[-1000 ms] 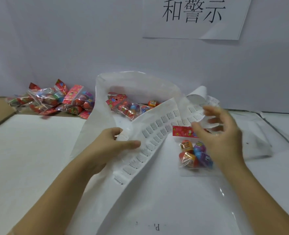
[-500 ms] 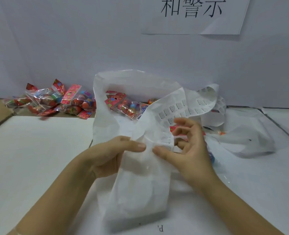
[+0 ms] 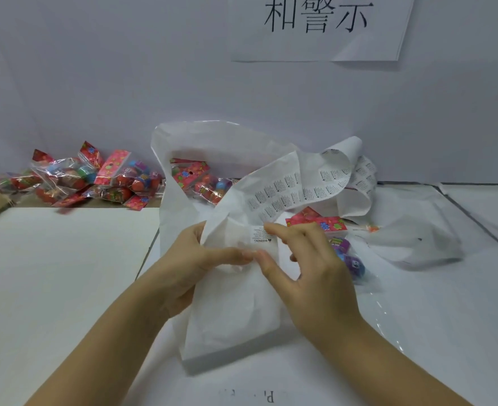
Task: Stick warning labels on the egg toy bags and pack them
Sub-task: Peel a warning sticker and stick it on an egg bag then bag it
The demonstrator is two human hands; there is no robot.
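Note:
A long white label strip (image 3: 288, 189) printed with warning labels curls up from the table's middle, its used backing (image 3: 233, 312) hanging down in front. My left hand (image 3: 189, 268) pinches the strip's left edge. My right hand (image 3: 309, 273) pinches a single warning label (image 3: 261, 234) at the strip with thumb and forefinger. An egg toy bag (image 3: 326, 227) with a red header and coloured eggs lies on the table, partly hidden behind my right hand. A white packing bag (image 3: 183, 148) stands open behind the strip with egg toy bags (image 3: 201, 183) inside.
A heap of egg toy bags (image 3: 78, 177) lies at the back left against the wall. A crumpled clear plastic bag (image 3: 417, 238) sits at the right. A white board (image 3: 60, 259) covers the table's left side. A paper sign (image 3: 318, 24) hangs on the wall.
My right hand came left from over the egg toy bag to the label strip and now pinches one label. The strip folded down in front. My left hand kept its hold.

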